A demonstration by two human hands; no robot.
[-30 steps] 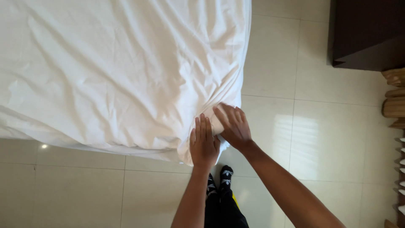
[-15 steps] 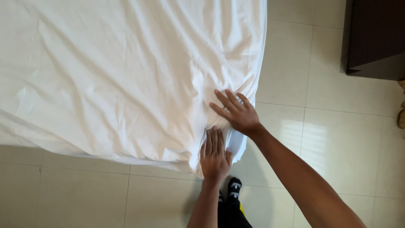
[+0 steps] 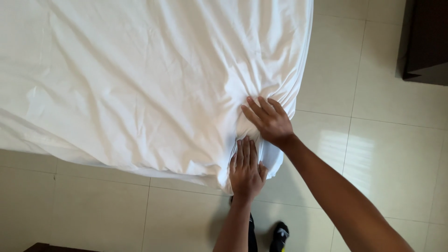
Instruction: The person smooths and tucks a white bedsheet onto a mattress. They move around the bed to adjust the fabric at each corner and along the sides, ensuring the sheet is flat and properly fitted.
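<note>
Left hand (image 3: 246, 169), right hand (image 3: 269, 121) spread flat, pressing wrinkled white sheet (image 3: 140, 84) (soft cotton).

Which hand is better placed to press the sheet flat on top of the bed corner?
The right hand, I think. It lies flat with fingers spread on top of the white sheet at the corner. The left hand sits lower, on the bunched fabric hanging at the edge.

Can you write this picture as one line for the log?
left hand: flat on white sheet corner | right hand: flat on sheet | floor: tiled
</note>
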